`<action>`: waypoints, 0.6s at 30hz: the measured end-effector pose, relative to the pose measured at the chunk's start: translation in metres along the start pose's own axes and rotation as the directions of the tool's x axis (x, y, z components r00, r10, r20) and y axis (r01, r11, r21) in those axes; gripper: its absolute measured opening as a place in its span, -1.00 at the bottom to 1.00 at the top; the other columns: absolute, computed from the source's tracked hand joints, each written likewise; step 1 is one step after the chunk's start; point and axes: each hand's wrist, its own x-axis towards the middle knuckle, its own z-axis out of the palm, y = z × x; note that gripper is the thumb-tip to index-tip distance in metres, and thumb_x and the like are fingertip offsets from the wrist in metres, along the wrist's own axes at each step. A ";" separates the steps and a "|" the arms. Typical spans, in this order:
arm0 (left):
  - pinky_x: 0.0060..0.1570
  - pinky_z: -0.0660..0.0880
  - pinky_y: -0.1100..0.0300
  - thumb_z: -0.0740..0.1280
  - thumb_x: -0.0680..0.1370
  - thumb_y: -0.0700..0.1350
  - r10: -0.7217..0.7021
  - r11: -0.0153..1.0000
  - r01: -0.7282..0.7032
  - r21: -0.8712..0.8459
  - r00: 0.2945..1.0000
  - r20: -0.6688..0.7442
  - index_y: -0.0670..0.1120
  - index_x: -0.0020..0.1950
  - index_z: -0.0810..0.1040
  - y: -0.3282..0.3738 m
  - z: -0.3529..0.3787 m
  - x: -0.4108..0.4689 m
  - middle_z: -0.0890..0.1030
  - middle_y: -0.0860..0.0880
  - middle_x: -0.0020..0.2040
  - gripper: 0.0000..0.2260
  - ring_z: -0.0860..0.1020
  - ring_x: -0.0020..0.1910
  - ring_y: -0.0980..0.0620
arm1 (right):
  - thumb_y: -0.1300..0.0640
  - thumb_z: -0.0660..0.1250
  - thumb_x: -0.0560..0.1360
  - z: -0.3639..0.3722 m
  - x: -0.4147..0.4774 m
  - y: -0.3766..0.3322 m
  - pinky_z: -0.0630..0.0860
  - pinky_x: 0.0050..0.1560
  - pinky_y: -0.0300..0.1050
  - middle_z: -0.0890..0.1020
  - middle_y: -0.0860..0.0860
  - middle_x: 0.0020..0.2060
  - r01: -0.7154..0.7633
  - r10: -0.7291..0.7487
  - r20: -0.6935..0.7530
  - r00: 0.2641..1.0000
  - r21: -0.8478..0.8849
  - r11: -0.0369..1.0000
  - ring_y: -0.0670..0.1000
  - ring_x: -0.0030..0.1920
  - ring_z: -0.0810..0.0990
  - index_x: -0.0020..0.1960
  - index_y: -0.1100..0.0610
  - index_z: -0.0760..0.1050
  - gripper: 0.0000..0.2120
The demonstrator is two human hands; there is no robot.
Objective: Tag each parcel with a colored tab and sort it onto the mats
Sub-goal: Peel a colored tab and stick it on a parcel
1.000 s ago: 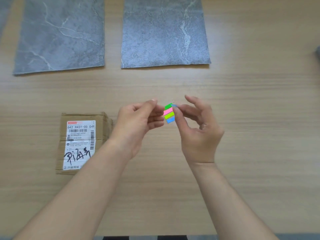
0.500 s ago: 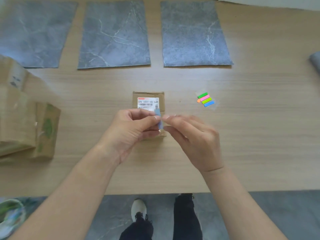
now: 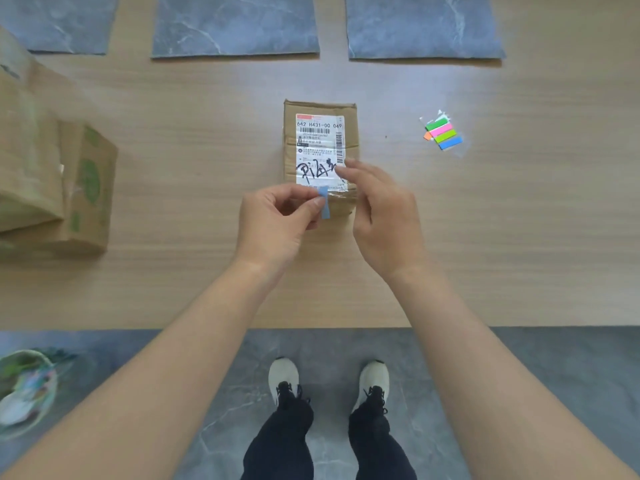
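Your left hand (image 3: 277, 220) pinches a blue tab (image 3: 323, 202) between thumb and forefinger, with the other fingers curled beneath. The tab stands roughly upright over the near end of the parcel (image 3: 320, 108); you cannot tell from this view whether it touches the cardboard. Your right hand (image 3: 384, 216) holds nothing. Its fingers are loosely stretched forward, and the fingertips (image 3: 341, 169) reach the near right part of the white shipping label (image 3: 317, 140), by the black handwritten scrawl.

The parcel is a small brown box lying flat on the wooden table (image 3: 519, 237), label up, its long side running away from you. It sits in front of the gap between the middle mat (image 3: 235, 26) and the right mat (image 3: 422, 26), well short of both. The left mat (image 3: 65, 22) lies beside them along the far edge; all three are grey with a marble pattern.

To the right of the parcel, apart from it, lies the tab sheet (image 3: 442, 135), a clear strip carrying green, pink, lime and blue tabs, with an orange one at its left. At the table's left edge a large brown box (image 3: 24, 150) and a smaller box with green print (image 3: 90, 188) stand against each other, both blurred.

Below the table edge you see your pale shoes (image 3: 284, 375) on grey flooring and a blurred bowl (image 3: 24, 389) at lower left.
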 end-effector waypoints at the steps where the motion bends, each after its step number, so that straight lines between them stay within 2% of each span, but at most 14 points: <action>1: -0.08 0.63 -0.10 0.49 0.48 -0.31 0.014 1.000 -0.014 0.012 1.000 0.001 -0.10 -0.16 0.69 -0.007 0.005 0.004 0.66 -0.17 -0.26 -0.88 0.58 -0.30 -0.02 | 0.39 0.14 0.46 0.004 0.000 0.007 0.52 0.32 0.03 0.63 0.15 0.28 0.006 -0.006 0.012 1.000 -0.015 1.000 0.14 0.29 0.61 0.28 0.25 0.62 -0.53; 4: -0.13 0.62 -0.06 0.49 0.48 -0.30 0.048 0.998 -0.049 0.041 0.999 0.004 -0.15 -0.14 0.70 -0.026 0.016 0.012 0.66 -0.20 -0.26 -0.93 0.57 -0.31 -0.01 | 0.28 0.17 0.51 0.013 -0.006 0.025 0.54 0.27 0.06 0.65 0.12 0.24 0.046 -0.043 0.053 0.998 -0.049 0.998 0.16 0.26 0.60 0.25 0.23 0.64 -0.61; 7: -0.10 0.62 -0.02 0.51 0.47 -0.25 0.068 0.993 -0.067 0.102 0.998 -0.008 -0.13 -0.14 0.72 -0.042 0.020 0.017 0.69 -0.16 -0.27 -0.96 0.58 -0.32 0.02 | 0.31 0.27 0.57 0.019 -0.013 0.039 0.47 0.34 -0.05 0.65 0.10 0.23 0.099 -0.097 0.043 0.994 -0.035 0.994 0.15 0.32 0.56 0.23 0.24 0.64 -0.71; 11: -0.08 0.64 -0.06 0.53 0.46 -0.21 0.090 0.986 -0.084 0.143 0.995 -0.040 -0.04 -0.17 0.73 -0.053 0.023 0.023 0.69 -0.01 -0.32 -0.93 0.60 -0.31 0.07 | 0.24 0.39 0.59 0.025 -0.014 0.051 0.45 0.39 -0.09 0.65 0.09 0.22 0.129 -0.128 -0.008 0.992 0.020 0.991 0.13 0.36 0.55 0.22 0.24 0.65 -0.77; 14: -0.10 0.64 -0.01 0.55 0.45 -0.17 0.115 0.978 -0.103 0.182 0.992 -0.053 -0.05 -0.16 0.74 -0.056 0.025 0.026 0.69 0.05 -0.33 -0.97 0.61 -0.31 0.10 | 0.19 0.48 0.56 0.031 -0.013 0.056 0.48 0.36 -0.09 0.67 0.09 0.18 0.152 -0.151 -0.055 0.987 0.024 0.988 0.13 0.32 0.57 0.17 0.23 0.68 -0.78; 18: -0.17 0.60 0.12 0.54 0.46 -0.12 0.115 0.974 -0.098 0.205 0.991 -0.071 -0.04 -0.18 0.74 -0.058 0.028 0.026 0.67 0.08 -0.35 -0.97 0.59 -0.34 0.14 | 0.24 0.50 0.53 0.038 -0.011 0.060 0.47 0.34 -0.13 0.69 0.12 0.10 0.193 -0.191 -0.153 0.970 -0.001 0.981 0.17 0.25 0.61 0.06 0.25 0.71 -0.87</action>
